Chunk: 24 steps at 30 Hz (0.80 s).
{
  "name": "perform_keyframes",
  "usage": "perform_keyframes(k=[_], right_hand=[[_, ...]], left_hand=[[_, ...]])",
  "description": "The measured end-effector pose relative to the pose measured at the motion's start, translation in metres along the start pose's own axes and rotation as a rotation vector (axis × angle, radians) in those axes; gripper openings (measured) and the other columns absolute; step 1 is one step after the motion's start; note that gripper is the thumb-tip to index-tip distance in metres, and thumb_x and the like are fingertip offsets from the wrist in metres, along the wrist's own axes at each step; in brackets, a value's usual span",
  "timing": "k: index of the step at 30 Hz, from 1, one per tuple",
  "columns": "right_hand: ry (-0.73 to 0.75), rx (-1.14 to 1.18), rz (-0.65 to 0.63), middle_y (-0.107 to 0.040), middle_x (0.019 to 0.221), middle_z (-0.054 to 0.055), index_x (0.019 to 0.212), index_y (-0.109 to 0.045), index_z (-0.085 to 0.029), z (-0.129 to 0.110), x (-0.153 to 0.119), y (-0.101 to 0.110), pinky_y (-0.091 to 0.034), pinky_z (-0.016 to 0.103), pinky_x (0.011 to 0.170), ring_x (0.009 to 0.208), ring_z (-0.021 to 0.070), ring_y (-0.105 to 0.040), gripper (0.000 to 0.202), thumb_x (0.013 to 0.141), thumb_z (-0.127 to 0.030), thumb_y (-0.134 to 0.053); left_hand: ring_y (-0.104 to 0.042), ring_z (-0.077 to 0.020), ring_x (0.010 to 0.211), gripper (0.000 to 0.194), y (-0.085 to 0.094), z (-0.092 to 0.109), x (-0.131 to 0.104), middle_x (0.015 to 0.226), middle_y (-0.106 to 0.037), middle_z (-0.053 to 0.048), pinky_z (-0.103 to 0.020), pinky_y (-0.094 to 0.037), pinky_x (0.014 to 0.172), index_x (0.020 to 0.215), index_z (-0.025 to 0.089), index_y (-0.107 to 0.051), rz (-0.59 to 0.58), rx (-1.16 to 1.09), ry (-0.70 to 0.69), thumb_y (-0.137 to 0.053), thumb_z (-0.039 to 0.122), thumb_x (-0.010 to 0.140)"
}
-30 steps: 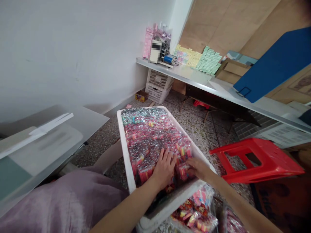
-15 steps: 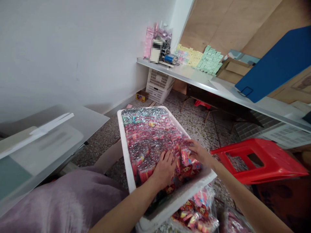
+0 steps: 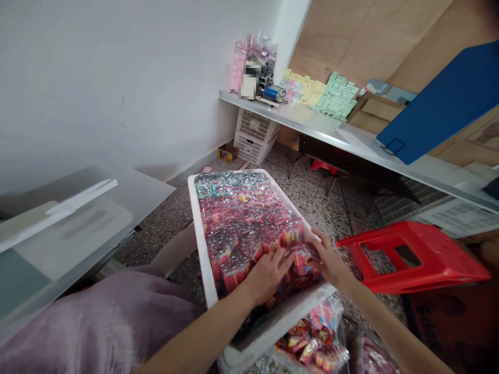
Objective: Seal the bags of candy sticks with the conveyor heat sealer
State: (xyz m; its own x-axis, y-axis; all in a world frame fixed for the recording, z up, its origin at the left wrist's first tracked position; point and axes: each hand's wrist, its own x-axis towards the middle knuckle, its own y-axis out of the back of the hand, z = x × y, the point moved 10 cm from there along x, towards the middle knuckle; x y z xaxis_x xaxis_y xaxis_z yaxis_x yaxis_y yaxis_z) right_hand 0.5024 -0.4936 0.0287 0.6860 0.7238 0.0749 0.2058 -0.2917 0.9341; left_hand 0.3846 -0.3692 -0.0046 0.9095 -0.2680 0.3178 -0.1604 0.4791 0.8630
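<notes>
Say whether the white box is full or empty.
Mostly full: packets crowd the white box, leaving a gap at its near end.

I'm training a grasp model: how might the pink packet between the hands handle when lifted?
The pink packet is probably slippery, given its glossy surface. Its clear wrapping would likely flex. Small beside the right hand, it's probably light.

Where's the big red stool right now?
In the head view, the red stool is on the right, beside the white tub, near the right hand.
</notes>
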Motion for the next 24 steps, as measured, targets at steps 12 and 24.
perform_keyframes(k=[12, 24], right_hand=[[-0.032, 0.017, -0.331, -0.063, 0.113, 0.009, 0.121, -0.068, -0.025, 0.007, -0.007, -0.023, -0.046, 0.043, 0.1, 0.112, 0.0283, -0.054, 0.043, 0.079, -0.018, -0.062], [0.024, -0.07, -0.286, -0.064, 0.13, 0.007, 0.136, -0.061, -0.031, -0.005, -0.025, -0.04, -0.046, 0.045, 0.105, 0.118, 0.0263, -0.055, 0.047, 0.09, -0.023, -0.053]], left_hand=[[-0.055, -0.025, 0.131, 0.07, -0.03, -0.025, -0.005, 0.144, -0.058, -0.012, -0.036, -0.042, 0.113, 0.145, 0.015, -0.045, -0.144, -0.539, 0.359, -0.064, 0.019, 0.077], [-0.061, -0.0233, 0.125, 0.061, -0.032, -0.012, 0.009, 0.138, -0.064, -0.007, -0.037, -0.047, 0.108, 0.139, 0.02, -0.052, -0.144, -0.523, 0.348, -0.057, 0.013, 0.079]])
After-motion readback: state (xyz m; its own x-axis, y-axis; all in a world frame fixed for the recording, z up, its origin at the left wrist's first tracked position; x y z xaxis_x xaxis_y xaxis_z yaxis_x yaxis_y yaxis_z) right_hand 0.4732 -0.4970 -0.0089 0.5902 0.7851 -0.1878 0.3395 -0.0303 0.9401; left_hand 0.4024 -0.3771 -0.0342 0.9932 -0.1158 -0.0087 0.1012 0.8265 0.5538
